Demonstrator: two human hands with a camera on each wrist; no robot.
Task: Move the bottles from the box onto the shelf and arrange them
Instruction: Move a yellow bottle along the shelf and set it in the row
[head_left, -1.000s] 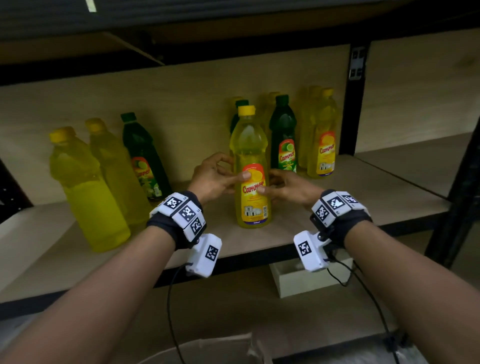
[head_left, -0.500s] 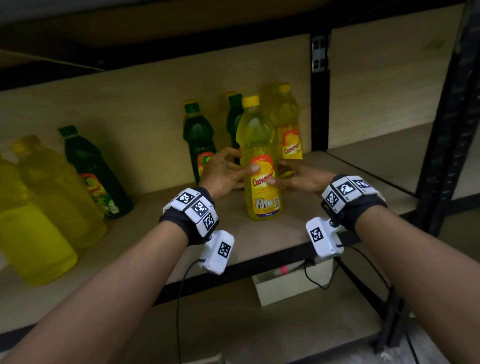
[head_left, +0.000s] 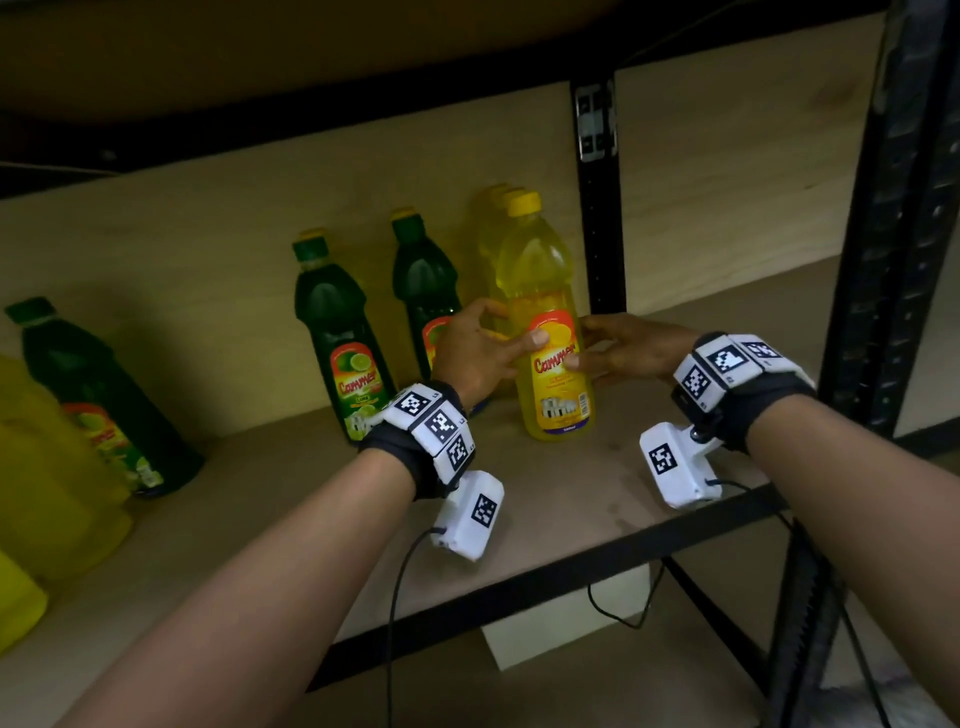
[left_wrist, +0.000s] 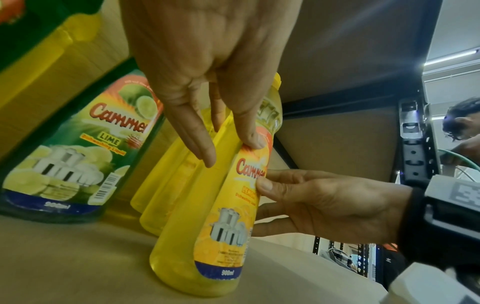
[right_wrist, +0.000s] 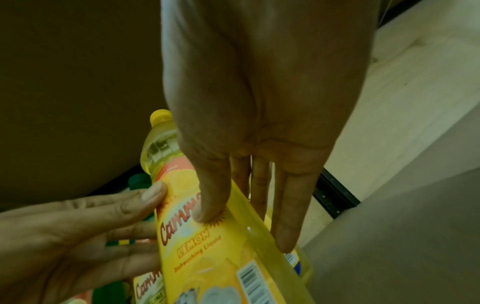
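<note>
Shifted since a second ago: lemon bottle (head_left: 553, 332), carried rightward along the shelf (head_left: 587, 499), now standing upright in front of the yellow row (head_left: 493, 218), near the black upright post (head_left: 597, 208).
Shelf: wooden board; holds all stock.
Lime bottles (head_left: 343, 332): two, at nine o'clock of the lemon bottle, labels forward.
Left hand (head_left: 475, 353), right hand (head_left: 631, 348): thumbs and fingers pinch the label from both sides, likely to square it with the row.
Box: not in view.

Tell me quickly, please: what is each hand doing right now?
Left hand: thumb and fingers hold the yellow lemon bottle by its side.
Right hand: thumb and fingers hold the same bottle from the other side.
</note>
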